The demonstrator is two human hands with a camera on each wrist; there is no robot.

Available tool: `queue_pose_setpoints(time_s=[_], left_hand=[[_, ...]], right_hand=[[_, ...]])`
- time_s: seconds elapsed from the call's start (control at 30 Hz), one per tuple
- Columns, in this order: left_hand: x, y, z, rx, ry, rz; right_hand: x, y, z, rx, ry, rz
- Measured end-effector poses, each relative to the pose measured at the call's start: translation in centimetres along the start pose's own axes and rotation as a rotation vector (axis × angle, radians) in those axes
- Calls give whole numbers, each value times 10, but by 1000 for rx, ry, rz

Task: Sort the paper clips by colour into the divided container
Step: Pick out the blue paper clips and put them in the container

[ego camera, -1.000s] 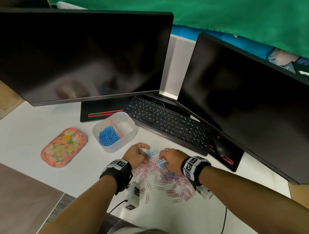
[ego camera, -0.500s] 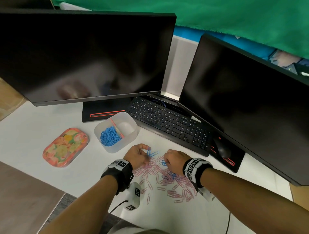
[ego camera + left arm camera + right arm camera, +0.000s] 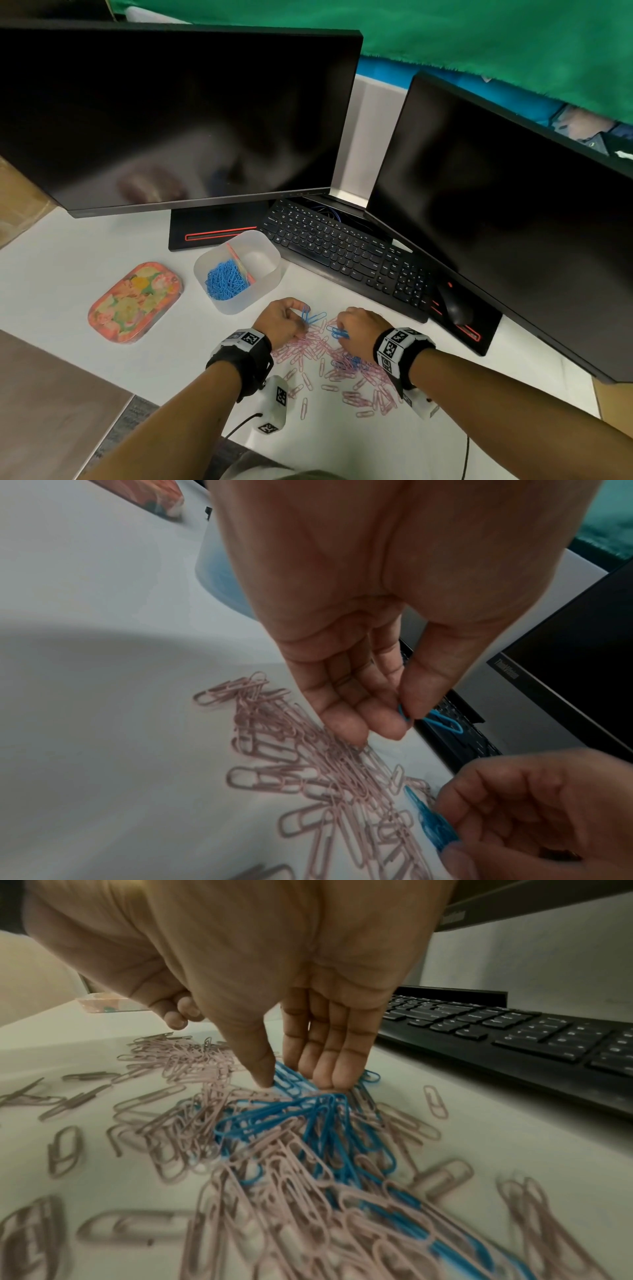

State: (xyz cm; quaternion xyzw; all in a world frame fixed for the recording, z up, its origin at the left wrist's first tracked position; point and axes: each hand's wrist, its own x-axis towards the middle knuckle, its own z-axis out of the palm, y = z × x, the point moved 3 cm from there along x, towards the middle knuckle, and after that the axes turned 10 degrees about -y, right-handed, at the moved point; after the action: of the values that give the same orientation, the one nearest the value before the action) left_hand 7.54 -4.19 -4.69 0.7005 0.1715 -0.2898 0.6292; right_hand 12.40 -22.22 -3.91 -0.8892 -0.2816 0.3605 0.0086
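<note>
A pile of pink paper clips (image 3: pixel 308 356) mixed with blue ones (image 3: pixel 274 1118) lies on the white desk. My left hand (image 3: pixel 301 317) sits at the pile's far left edge, thumb and fingers pinching a few blue clips (image 3: pixel 441 722). At the pile's far right, my right hand (image 3: pixel 339 330) grips a small bunch of blue clips (image 3: pixel 435 829) between its thumb (image 3: pixel 263 1069) and fingers. The translucent divided container (image 3: pixel 270 274) stands just beyond the left hand. Its left compartment holds a heap of blue clips (image 3: pixel 224 279); no clips show in the right one.
A floral tin lid (image 3: pixel 135 301) lies left of the container. A black keyboard (image 3: pixel 346 253) and mouse (image 3: pixel 454 305) sit right behind the pile. Two dark monitors (image 3: pixel 171 113) (image 3: pixel 513 222) close off the back. The desk edge runs near my forearms.
Both hands stay over the pile with blue clips pinched in them. Only the view has shifted slightly.
</note>
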Motion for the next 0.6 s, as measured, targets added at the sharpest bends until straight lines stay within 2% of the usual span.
queue_pose_setpoints(time_s=[0.2, 0.43, 0.6], left_hand=[[-1, 2, 1, 10, 3, 2], [-15, 13, -6, 37, 7, 38], [-42, 36, -41, 88, 123, 129]], right_hand=[[4, -10, -3, -41, -41, 48], [2, -21, -3, -95, -50, 33], [1, -18, -12, -57, -67, 68]])
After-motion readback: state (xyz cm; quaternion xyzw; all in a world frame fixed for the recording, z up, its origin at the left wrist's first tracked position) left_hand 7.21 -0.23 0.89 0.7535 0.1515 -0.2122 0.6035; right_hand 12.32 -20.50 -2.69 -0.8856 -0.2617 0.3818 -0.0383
